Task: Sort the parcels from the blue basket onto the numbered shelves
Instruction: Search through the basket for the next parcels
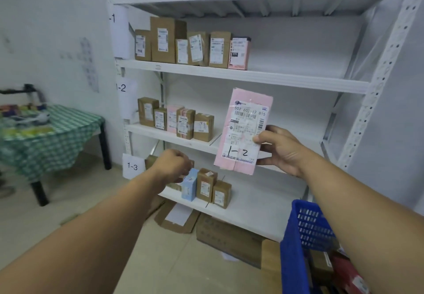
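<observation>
My right hand [278,149] holds a flat pink parcel [243,131] upright by its right edge, in front of the shelf tagged 1-2 [202,142]. "1-2" is handwritten on the parcel's label. My left hand [174,165] is a closed fist near the left end of the shelf tagged 1-3 [252,204], just above a light blue box [190,184]; whether it holds anything is not visible. The blue basket [296,248] stands at the lower right, with parcels inside.
Rows of brown and pink parcels stand on shelves 1-1 [252,75], 1-2 and 1-3, all to the left. Flattened cardboard [179,219] lies on the floor under the rack. A table with a green checked cloth [52,133] stands at the left.
</observation>
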